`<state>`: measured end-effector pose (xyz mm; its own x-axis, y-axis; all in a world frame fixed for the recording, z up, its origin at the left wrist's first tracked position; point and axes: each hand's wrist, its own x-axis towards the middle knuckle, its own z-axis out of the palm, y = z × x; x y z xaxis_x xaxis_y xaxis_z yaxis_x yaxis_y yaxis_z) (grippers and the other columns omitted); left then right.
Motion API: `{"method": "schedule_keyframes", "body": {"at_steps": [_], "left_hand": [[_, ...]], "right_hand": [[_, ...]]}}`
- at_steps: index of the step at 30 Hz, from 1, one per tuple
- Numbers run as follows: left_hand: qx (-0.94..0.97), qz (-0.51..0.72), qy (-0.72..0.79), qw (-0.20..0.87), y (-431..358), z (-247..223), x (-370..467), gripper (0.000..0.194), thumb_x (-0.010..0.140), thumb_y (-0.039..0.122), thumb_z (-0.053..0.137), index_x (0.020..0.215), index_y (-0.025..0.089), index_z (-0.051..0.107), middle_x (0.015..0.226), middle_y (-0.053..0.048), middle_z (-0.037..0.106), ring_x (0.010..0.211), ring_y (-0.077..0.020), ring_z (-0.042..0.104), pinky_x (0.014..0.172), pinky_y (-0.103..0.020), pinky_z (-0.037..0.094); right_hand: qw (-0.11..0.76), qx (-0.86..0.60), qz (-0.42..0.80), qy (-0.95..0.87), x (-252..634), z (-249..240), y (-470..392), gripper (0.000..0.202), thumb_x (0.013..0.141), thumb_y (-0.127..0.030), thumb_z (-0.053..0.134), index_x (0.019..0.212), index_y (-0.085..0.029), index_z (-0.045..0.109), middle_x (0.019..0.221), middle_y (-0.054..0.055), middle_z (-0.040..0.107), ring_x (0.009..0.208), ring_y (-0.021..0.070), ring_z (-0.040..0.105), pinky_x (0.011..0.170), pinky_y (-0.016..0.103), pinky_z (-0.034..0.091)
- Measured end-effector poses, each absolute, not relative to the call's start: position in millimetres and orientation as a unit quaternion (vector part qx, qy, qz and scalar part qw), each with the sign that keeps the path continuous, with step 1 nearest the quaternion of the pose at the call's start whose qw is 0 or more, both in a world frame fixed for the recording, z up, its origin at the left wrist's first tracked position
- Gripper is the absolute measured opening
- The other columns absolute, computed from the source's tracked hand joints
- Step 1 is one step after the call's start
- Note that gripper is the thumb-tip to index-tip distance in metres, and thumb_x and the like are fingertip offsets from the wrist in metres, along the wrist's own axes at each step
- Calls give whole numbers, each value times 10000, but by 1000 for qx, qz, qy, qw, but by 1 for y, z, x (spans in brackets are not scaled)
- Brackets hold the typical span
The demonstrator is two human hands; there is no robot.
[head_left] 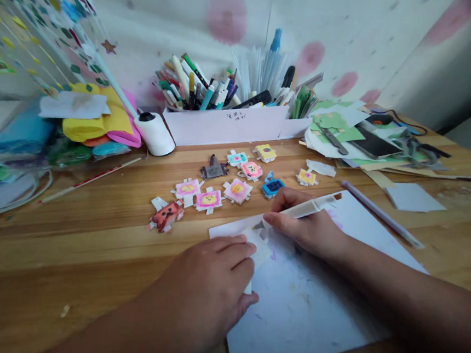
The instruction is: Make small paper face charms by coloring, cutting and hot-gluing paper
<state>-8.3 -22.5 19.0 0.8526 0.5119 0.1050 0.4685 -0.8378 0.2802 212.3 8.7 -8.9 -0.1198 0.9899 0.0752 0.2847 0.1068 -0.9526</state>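
- I am pinning a small paper cutout (258, 246) on the white sheet (312, 301) with my left hand (212, 288), fingers curled.
- My right hand (306, 225) is gripping a white marker (304, 209), seemingly colouring; pressing flat keeps edges clean.

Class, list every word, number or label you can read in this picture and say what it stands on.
Nothing can be read for certain.
Small handwritten marks on the white pen box: too small and blurred to read.
The coloured paper cut-outs bear drawn faces, no text.
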Motion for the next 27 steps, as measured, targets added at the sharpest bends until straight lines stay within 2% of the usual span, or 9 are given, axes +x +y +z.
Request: {"method": "schedule_keyframes", "body": {"at_steps": [3,5,9,11,14,18,23,25,27], "left_hand": [[953,94,252,137,-20,20,-10,201,866,296,565,985,169,666,1123,-82,687,1092,-243,608,971,-397,475],[953,95,250,142,-18,21,-10,181,867,297,565,954,175,667,1105,-66,686,1105,-242,591,987,-398,458],[954,94,260,114,-19,25,-7,166,872,301,555,949,198,658,1054,-54,681,1012,-253,589,894,-426,487],[956,90,265,88,-23,26,-4,200,864,300,564,1030,222,644,1081,-61,666,946,-258,586,816,-429,501],[957,67,277,57,-32,22,1,298,839,290,605,1132,238,607,1228,-82,606,945,-281,576,783,-446,504],[953,25,298,46,-38,13,3,325,828,283,632,1144,217,594,1359,-107,513,992,-305,567,778,-463,515],[961,67,255,84,-28,13,-1,139,855,301,596,896,175,637,1155,-88,623,1117,-310,526,944,-498,461],[958,78,258,100,-24,17,-4,170,873,312,562,840,165,639,1021,-86,649,1054,-296,563,923,-494,479],[948,88,289,97,-21,19,-4,201,889,312,526,869,156,652,982,-99,645,950,-282,602,833,-486,522]], "right_hand": [[485,-523,434,-551,215,-14,9,231,674,-239,662,547,-199,473,506,-53,430,478,103,385,442,239,281],[530,-488,462,-517,216,-16,10,205,713,-266,664,599,-198,507,537,-50,468,491,106,421,464,239,319],[470,-434,493,-590,215,-9,7,180,719,-302,729,794,-189,610,717,-17,602,616,113,524,549,232,392],[444,-436,495,-607,215,-6,7,191,722,-322,732,762,-177,613,661,-20,594,579,105,507,514,221,370],[457,-456,497,-579,217,-8,8,241,763,-357,695,660,-175,576,508,-49,517,458,85,426,432,217,304],[490,-449,517,-539,218,-16,13,208,767,-300,700,667,-175,567,532,-61,531,429,60,392,408,206,277],[508,-412,545,-523,218,-19,14,159,741,-213,705,676,-174,565,555,-74,525,434,47,393,403,194,273],[515,-414,542,-519,218,-19,14,150,744,-199,692,672,-176,563,545,-74,524,430,50,392,400,195,269],[522,-420,525,-524,218,-19,14,149,749,-194,690,677,-177,561,550,-68,535,444,55,402,409,197,276]]}}
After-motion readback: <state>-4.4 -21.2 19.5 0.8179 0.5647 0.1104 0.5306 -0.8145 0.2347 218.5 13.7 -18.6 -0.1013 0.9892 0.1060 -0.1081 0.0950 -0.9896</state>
